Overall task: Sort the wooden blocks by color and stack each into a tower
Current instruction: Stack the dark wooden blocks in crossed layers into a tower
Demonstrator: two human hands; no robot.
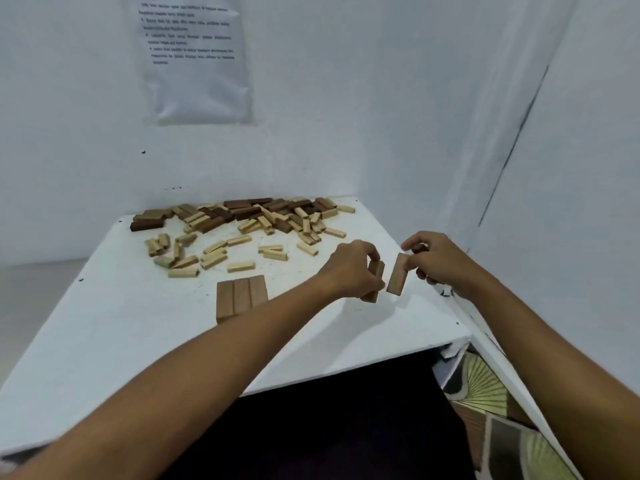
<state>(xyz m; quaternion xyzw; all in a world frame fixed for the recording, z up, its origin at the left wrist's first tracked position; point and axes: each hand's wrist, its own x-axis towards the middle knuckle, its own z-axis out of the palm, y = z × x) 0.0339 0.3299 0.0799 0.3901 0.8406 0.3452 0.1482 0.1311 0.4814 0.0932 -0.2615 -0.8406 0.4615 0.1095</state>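
My left hand (351,268) grips a mid-brown block (374,282) upright above the white table (104,327). My right hand (438,261) pinches another mid-brown block (397,278) by its upper end, a small gap apart from the first. Just left of both hands lies a flat row of three mid-brown blocks (241,299). Further back, loose pale blocks (207,254) are scattered, and a mixed heap of dark and pale blocks (263,213) lies along the far edge. A short stack of dark blocks (149,220) sits at the far left.
White walls close in behind and on the right. A printed sheet (194,57) hangs on the back wall. The table's near edge drops to a dark gap, with patterned fabric (485,393) at the lower right.
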